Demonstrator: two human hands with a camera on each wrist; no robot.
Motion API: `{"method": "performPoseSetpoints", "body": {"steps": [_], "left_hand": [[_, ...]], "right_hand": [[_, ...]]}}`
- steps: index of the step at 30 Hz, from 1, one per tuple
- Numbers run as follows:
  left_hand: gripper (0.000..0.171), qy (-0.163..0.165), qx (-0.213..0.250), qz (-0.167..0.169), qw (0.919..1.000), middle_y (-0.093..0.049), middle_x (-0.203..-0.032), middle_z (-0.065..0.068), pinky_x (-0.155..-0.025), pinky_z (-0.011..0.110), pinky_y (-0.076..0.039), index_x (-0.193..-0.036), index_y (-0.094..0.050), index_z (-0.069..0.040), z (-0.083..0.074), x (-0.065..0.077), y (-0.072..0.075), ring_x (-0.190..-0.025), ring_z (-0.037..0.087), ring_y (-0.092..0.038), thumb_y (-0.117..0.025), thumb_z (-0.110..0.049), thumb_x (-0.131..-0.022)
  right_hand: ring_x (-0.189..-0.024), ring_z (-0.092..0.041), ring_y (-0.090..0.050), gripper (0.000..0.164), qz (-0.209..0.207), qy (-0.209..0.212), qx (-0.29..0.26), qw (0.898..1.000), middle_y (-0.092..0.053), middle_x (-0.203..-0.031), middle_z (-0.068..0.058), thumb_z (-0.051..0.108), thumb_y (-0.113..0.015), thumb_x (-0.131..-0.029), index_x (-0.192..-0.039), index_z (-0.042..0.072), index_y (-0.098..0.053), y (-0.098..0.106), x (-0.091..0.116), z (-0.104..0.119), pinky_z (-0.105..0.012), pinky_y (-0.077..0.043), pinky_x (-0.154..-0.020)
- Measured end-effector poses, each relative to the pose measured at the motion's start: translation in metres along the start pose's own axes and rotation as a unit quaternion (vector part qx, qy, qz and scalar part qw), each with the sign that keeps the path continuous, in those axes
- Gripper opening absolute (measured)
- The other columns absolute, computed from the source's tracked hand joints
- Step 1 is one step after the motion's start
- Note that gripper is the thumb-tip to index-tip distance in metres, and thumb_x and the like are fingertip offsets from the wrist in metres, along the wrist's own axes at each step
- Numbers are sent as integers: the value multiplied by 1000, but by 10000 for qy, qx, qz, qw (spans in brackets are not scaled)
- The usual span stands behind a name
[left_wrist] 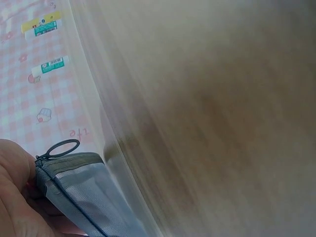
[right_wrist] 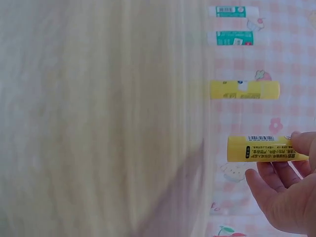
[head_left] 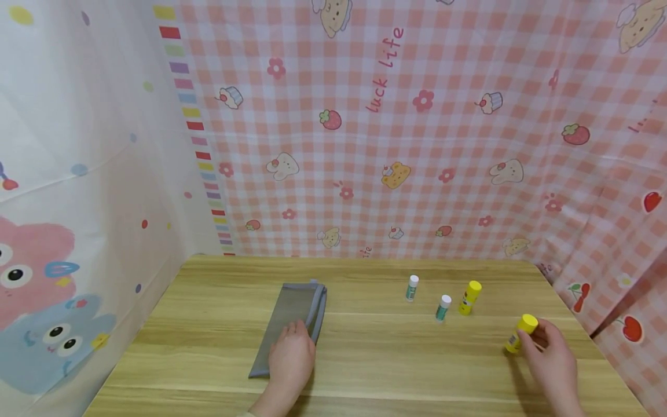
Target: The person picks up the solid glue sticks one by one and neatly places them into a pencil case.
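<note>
A grey mesh zipper pouch (head_left: 283,315) lies on the left part of the table. My left hand (head_left: 293,354) grips its right, zippered side, fingers partly hidden; a loop pull (left_wrist: 64,147) shows at the pouch's corner in the left wrist view. On the right, my right hand (head_left: 553,362) pinches a yellow glue stick (head_left: 515,341) between thumb and fingers. This stick leans slightly, and its base looks raised off the tabletop in the right wrist view. Another yellow glue stick (head_left: 470,298) stands upright farther back, near two smaller white-and-green glue sticks (head_left: 441,308).
The wood-grain table (head_left: 375,347) ends at a pink checked cloth (head_left: 365,174) hung behind it. A white cloth with cartoon figures (head_left: 57,301) hangs along the left side, and more checked cloth (head_left: 620,249) hangs on the right.
</note>
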State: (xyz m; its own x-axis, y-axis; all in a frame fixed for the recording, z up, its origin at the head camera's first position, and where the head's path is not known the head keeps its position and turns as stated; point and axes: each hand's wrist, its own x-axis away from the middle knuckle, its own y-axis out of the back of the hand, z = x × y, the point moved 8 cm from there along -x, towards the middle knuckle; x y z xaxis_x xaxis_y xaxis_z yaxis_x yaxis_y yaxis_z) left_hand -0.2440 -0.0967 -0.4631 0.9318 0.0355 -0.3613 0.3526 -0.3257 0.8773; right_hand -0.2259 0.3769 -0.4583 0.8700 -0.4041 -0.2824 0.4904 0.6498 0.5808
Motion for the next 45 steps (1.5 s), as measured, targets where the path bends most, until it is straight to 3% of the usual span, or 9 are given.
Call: {"method": "performPoseSetpoints", "body": {"steps": [18,25,35,38,43,45], "left_hand": [[33,3,36,48,10000,-68,-109,26,-76,61,-53,-111,-64,10,-1,0,2,-103,41,-65,-66,-9,-84],[32,-5,16,0,10000,-68,-109,26,-76,62,-53,-110,-64,10,-1,0,2,-102,41,-66,-66,-9,-84],[31,-90,49,-128,9999,-69,-105,25,-74,60,-54,-108,-65,10,-3,1,4,-98,40,-67,-65,-8,-83],[30,-91,54,-131,9999,-69,-104,25,-73,60,-54,-107,-64,10,-3,1,4,-98,40,-67,-64,-7,-82],[30,-121,26,-177,9998,-69,-106,26,-74,60,-54,-107,-65,10,-3,1,3,-98,41,-67,-65,-7,-82],[30,-145,10,-209,9997,-69,-106,26,-74,59,-54,-107,-65,10,-3,2,3,-98,41,-67,-66,-7,-82]], "right_hand": [[-86,26,-36,33,-73,627,-203,9978,-63,-110,-28,6,-64,-95,-124,-9,-55,-16,11,58,4,-34,-68],[-89,26,-39,33,-6,992,-508,9938,-64,-111,-28,3,-65,-94,-123,-8,-56,-30,17,84,3,-36,-71],[-92,18,-47,31,259,1116,-847,9898,-66,-111,-22,3,-65,-94,-123,-5,-57,-55,26,106,-3,-43,-74],[-93,10,-54,31,307,1206,-852,9886,-67,-109,-19,3,-67,-93,-122,-4,-59,-64,30,113,-13,-50,-75],[-97,-22,-66,31,494,1292,-1004,9853,-67,-106,-18,1,-67,-92,-121,-5,-59,-83,37,126,-37,-58,-77],[-99,-31,-66,31,646,1227,-1041,9849,-67,-107,-18,0,-67,-92,-121,-5,-58,-92,39,129,-42,-58,-78]]}}
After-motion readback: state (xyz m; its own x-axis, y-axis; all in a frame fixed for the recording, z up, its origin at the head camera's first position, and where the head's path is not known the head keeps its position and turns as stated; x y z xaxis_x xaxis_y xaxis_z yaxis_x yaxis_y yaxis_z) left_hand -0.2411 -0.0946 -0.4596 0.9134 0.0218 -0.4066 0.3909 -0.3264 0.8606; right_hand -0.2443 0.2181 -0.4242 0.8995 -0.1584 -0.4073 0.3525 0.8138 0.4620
